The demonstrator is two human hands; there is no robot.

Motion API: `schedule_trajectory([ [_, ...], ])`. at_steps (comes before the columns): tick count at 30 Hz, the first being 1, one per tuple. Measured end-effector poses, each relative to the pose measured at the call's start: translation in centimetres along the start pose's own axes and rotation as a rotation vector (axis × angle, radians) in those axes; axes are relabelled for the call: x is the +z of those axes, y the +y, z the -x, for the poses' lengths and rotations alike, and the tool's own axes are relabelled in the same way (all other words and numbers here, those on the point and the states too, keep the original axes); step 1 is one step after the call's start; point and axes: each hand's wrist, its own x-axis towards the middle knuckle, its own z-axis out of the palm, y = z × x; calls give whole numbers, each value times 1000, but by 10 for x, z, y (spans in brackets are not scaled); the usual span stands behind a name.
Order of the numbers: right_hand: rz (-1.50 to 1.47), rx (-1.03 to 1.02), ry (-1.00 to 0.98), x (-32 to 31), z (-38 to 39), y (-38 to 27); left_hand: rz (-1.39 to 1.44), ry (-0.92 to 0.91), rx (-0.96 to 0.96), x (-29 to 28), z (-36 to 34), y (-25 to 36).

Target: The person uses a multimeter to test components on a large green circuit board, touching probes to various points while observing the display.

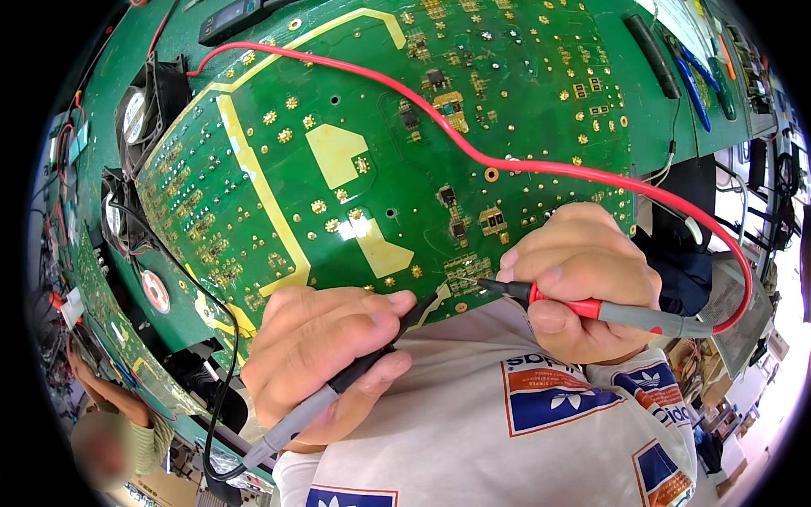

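Note:
A large green circuit board (321, 220) with gold pads and small components fills the middle of the view. My left hand (325, 359) grips a black and grey test probe (346, 380) whose tip lies at the board's near edge, among small parts. My right hand (574, 287) holds a red, black and grey probe (634, 315), its point at a small component cluster (469, 279) just right of the other tip. Whether either tip touches metal I cannot tell. A red lead (507, 165) arcs from the right probe across the board; a black lead (224, 389) runs from the left probe.
Two black fans (152, 93) stand along the board's left side. A tape roll (155, 291) and another board (110, 321) lie left. Pliers (693, 84), a black cylinder (650, 55) and a handheld device (232, 21) lie on the green mat (676, 144). Another person (135, 431) works at the lower left.

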Motion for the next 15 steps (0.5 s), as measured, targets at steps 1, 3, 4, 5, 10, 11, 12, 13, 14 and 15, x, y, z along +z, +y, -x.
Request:
schedule_trajectory([
  [1, 1, 1, 1, 0, 1, 0, -2, 3, 0, 1, 1, 1],
  [3, 7, 5, 6, 1, 2, 0, 1, 2, 0, 1, 1, 0],
  [4, 5, 6, 11, 1, 2, 0, 3, 2, 0, 1, 1, 0],
  [5, 3, 8, 13, 1, 2, 0, 3, 3, -4, 1, 1, 0],
  [10, 11, 9, 30, 0, -1, 1, -12, -11, -8, 1, -4, 1],
  [11, 11, 7, 37, 1, -1, 1, -14, -12, -11, 1, -4, 2],
  [12, 11, 4, 44, 2, -1, 2, -16, -12, -15, 1, -5, 2],
  [13, 6, -5, 50, 2, -2, 2, -20, -12, -17, 1, -5, 4],
  [14, 7, -14, 65, 2, -2, 2, -33, -21, 8, 0, -7, 4],
  [15, 9, -27, 80, 2, -1, 2, -46, -29, 34, 0, -7, 4],
])
